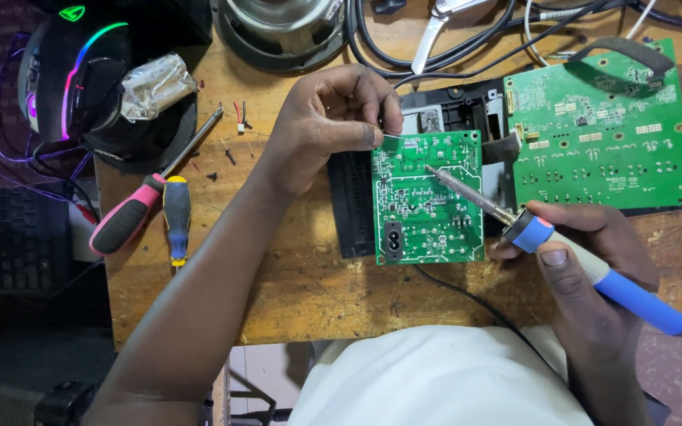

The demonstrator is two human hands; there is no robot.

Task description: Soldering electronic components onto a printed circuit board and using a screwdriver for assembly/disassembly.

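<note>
The right hand (586,260) is closed in a pen grip around the blue handle of a soldering iron (562,244), whose long axis runs from lower right to upper left, its dull metal tip resting on or just above the upper middle of the small green circuit board (428,197); the left hand (329,126) sits at that board's upper left corner, thumb and fingers pinched together on what looks like a thin pale wire or strip at the board's top edge, though it is too fine to tell for sure; the left hand is the nearer to the board, the right reaching it only through the iron. The small board lies flat, roughly square, glossy green with white tracing and a black socket near its lower left; it rests on a black ribbed plastic casing (353,201). To the right of the small board, touching the same casing, lies a larger green circuit board (601,134); to its left, well apart on the worn wooden bench (294,276), lie a red-handled screwdriver (132,213) and a shorter blue and yellow screwdriver (177,217), side by side; further up left is a crumpled piece of foil (155,83); above the board, a round metal speaker (286,28) and black cables.
</note>
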